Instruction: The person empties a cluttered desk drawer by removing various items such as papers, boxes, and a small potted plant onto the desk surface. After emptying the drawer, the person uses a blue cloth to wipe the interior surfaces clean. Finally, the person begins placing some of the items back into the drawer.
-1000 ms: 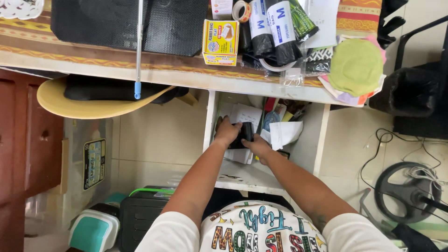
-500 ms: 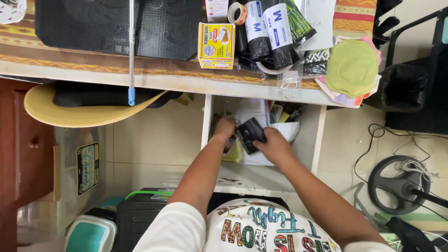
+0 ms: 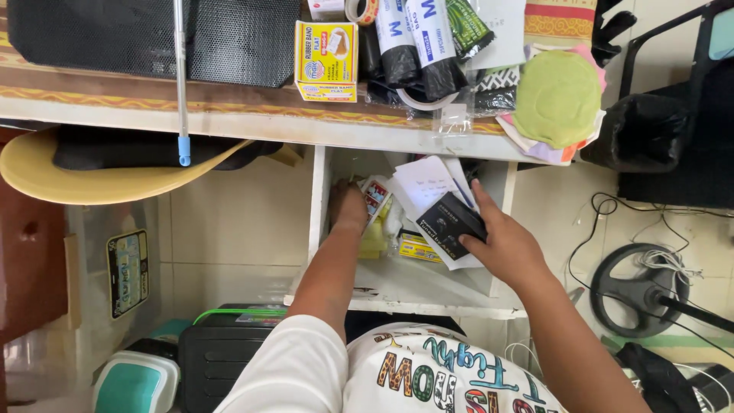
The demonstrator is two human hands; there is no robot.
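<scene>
Worktop [image 3: 229,122]: a long surface running across above my fingers, edge facing me, carrying a black mesh mat [image 3: 153,34], a yellow box of rubber bands [image 3: 326,60], dark rolls with white and blue wrappers [image 3: 417,46] and a green round cloth [image 3: 556,98] at its right end. A metal rod with a blue tip [image 3: 182,92] hangs over its front edge.

Shelf compartment [image 3: 417,283]: a white open box under the worktop, and both my hands are inside it. It is crowded with loose white papers [image 3: 424,183], a small yellow packet [image 3: 417,246] and a colourful printed pack [image 3: 375,200].

Right hand [image 3: 505,246]: my fingers are closed on a small black box [image 3: 451,224], thumb on top and the rest beneath. The box sits just left of my palm, its long axis slanting from lower left up to upper right, resting over the white papers.

Left hand [image 3: 348,206]: pushed deeper toward the back left corner, touching the colourful printed pack. I cannot tell whether these fingers are open or closed; they are hidden behind the back of the hand.

Relation noted: the black box is in the right hand alone; the left hand lies apart from it, with the papers between.
</scene>
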